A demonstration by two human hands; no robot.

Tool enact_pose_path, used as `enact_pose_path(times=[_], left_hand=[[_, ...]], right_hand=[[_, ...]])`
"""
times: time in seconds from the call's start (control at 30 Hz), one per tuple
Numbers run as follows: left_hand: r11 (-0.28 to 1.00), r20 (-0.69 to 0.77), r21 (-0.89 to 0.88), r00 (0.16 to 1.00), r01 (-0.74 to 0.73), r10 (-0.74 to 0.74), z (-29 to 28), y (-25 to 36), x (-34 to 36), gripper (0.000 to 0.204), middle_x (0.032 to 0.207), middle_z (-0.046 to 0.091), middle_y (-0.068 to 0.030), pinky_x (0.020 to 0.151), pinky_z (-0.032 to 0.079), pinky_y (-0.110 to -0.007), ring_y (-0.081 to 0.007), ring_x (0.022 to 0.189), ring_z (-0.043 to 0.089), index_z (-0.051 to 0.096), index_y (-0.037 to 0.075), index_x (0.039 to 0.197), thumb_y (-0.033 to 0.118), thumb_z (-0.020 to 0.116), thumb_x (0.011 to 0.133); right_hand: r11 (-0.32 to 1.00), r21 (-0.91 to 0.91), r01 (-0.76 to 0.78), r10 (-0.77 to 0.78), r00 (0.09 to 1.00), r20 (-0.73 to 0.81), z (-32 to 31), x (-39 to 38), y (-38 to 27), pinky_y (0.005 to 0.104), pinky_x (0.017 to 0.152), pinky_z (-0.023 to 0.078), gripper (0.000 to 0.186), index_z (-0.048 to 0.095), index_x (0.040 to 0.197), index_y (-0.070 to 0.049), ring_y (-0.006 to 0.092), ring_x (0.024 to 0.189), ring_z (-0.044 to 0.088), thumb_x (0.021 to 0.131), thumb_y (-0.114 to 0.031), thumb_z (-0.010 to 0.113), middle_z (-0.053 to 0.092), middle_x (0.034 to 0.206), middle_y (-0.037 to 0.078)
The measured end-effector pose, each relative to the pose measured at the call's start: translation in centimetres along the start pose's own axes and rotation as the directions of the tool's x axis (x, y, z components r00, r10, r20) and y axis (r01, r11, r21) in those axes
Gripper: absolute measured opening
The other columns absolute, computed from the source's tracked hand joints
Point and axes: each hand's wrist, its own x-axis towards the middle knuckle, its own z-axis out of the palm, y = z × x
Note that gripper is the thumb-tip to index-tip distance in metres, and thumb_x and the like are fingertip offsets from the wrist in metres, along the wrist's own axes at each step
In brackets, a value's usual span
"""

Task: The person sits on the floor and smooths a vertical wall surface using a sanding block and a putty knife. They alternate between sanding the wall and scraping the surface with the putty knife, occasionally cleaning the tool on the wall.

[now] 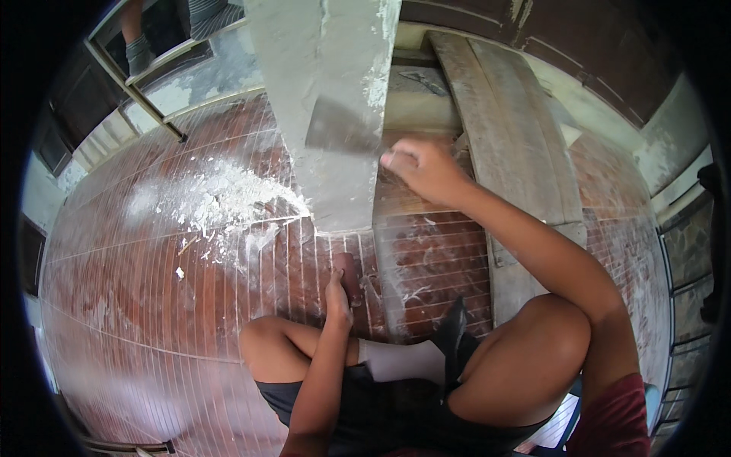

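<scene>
My right hand (422, 169) is closed on a wide, motion-blurred scraper (339, 126), its dark blade lying over the face of a grey plastered column (320, 53). Below the column's foot, my left hand (337, 293) grips a reddish-brown block-like piece (348, 274), held low above the striped red floor. White flaky debris and powder (221, 198) are spread beside the column on its left.
A long, dusty wooden plank (514, 129) runs along my right. At upper left, another person's legs in socks (138, 49) are on a metal-railed step (129, 91). Dark panels (594, 46) line the back right. My bent knees frame the lower edge.
</scene>
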Motion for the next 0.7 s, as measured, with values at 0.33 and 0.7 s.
enact_pose_path(times=[0.33,0.7], left_hand=[[1.0,-0.017,0.028,1.0,0.0,0.001,0.49,0.42,-0.91,0.035,0.085,0.065,-0.0088,0.056,0.049,-0.034,-0.0207,0.068,0.063,0.06,0.004,0.106,0.034,0.045,0.097],[1.0,-0.018,0.024,1.0,0.015,-0.014,0.39,0.26,-0.56,0.038,0.085,0.066,-0.009,0.057,0.05,-0.034,-0.0208,0.067,0.062,0.06,0.003,0.107,0.035,0.043,0.098]], right_hand=[[0.999,0.021,0.034,-0.033,0.999,-0.028,0.68,-0.36,0.38,0.038,0.062,0.046,0.042,0.069,0.099,-0.002,0.02,0.064,0.059,0.095,-0.042,0.061,0.062,0.069,0.013],[0.997,-0.018,0.071,-0.072,0.996,-0.06,0.57,-0.43,0.58,0.0395,0.062,0.047,0.039,0.07,0.098,-0.001,0.0238,0.061,0.06,0.092,-0.039,0.063,0.062,0.066,0.013]])
